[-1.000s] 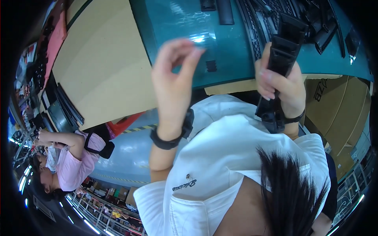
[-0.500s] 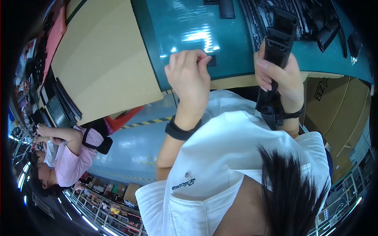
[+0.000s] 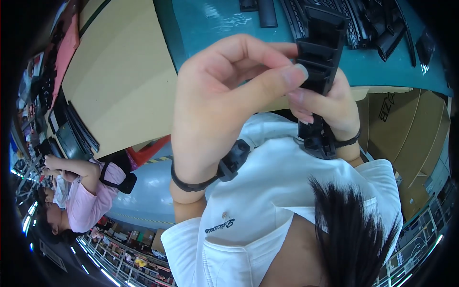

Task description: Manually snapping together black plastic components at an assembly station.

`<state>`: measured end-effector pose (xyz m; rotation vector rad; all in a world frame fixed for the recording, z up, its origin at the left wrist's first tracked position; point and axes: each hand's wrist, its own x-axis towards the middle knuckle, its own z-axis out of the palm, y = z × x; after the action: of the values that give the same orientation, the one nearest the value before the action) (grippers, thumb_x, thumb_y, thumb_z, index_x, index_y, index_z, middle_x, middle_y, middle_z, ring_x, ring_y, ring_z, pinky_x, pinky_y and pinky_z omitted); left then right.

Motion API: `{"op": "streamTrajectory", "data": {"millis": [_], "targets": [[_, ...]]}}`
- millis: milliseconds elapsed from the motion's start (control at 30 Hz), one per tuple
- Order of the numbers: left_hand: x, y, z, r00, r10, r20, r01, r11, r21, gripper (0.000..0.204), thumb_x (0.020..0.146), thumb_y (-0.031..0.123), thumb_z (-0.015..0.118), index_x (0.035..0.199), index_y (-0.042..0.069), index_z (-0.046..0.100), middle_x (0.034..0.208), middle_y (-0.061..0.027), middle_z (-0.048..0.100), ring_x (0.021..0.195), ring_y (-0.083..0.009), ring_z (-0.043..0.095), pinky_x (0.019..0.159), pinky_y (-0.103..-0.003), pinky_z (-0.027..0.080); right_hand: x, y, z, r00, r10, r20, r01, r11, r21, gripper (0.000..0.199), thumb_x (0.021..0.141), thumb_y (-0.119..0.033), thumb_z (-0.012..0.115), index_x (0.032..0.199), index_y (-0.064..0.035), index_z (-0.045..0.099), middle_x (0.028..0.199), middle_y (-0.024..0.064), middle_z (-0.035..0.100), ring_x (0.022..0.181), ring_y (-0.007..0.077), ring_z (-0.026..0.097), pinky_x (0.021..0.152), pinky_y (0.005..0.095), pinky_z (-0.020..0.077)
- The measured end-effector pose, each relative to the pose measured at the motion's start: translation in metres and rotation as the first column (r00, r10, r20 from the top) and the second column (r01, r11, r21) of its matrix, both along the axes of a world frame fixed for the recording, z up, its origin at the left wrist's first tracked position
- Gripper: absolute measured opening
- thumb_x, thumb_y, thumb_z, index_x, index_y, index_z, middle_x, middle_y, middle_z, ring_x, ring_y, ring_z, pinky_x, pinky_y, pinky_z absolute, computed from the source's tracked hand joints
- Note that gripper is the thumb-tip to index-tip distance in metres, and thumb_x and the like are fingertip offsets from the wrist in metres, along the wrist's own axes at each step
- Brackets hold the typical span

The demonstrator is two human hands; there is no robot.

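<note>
In my right hand (image 3: pixel 330 103) is a long black plastic part (image 3: pixel 319 52), held upright with its ribbed, hollow upper end facing up. My right thumb lies across its front, and the fingers wrap around it. My left hand (image 3: pixel 229 81) is at the left side of that part, fingers curled and thumb tip at its edge. One left finger reaches toward the back of the part. What the left fingertips pinch, if anything, is hidden. A dark jointed lower piece (image 3: pixel 318 143) of the part hangs below my right hand, near my right wristband.
Several black plastic strips and trims (image 3: pixel 356 24) lie on the green tabletop (image 3: pixel 205 26) at the far right. A short black piece (image 3: pixel 267 13) lies left of them. A tan board (image 3: pixel 119 76) spans the left. A cardboard box (image 3: pixel 389 129) stands at right. Another person (image 3: pixel 91 191) works at left.
My left hand has come up and right from the table's near edge, where a small dark piece was at its fingertips, to the black part. The right hand has shifted slightly left.
</note>
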<state>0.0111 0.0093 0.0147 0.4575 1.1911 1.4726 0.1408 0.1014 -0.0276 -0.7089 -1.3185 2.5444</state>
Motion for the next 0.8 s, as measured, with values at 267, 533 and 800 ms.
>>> {"op": "streamTrajectory", "data": {"millis": [267,533,800], "targets": [[-0.004,0.006,0.006,0.988,-0.051,-0.147,0.046,0.998,-0.036,0.009,0.071,0.005,0.058,0.076,-0.001,0.053,0.083,-0.0084,0.056,0.079,-0.0117,0.049,0.075,-0.022,0.035,0.002,0.004,0.005,0.996,0.068,-0.050,-0.062,0.991,0.119,0.038,0.072,-0.001,0.056,0.109,-0.0041,0.046,0.067,-0.0026,0.050,0.047,0.0010,0.039,0.042,0.0156,0.0295],[-0.007,0.007,0.009,0.982,-0.073,-0.177,0.069,0.997,-0.025,0.009,0.071,0.003,0.058,0.076,-0.001,0.053,0.086,-0.0095,0.056,0.076,-0.0107,0.049,0.072,-0.021,0.036,-0.001,0.006,0.011,0.997,0.074,0.011,-0.075,0.979,0.187,0.047,0.067,0.005,0.052,0.112,0.0043,0.037,0.062,0.0057,0.048,0.044,0.0086,0.042,0.039,0.0195,0.0324],[-0.005,0.005,0.004,0.976,-0.079,-0.202,0.079,0.997,-0.012,0.009,0.071,0.002,0.058,0.076,-0.002,0.052,0.086,-0.0095,0.056,0.075,-0.0105,0.049,0.071,-0.020,0.036,0.004,0.001,0.001,0.980,0.049,-0.191,-0.008,0.978,0.209,0.043,0.071,0.002,0.056,0.112,-0.0015,0.044,0.093,0.0015,0.053,0.082,0.0049,0.047,0.070,0.0190,0.0387]]}}
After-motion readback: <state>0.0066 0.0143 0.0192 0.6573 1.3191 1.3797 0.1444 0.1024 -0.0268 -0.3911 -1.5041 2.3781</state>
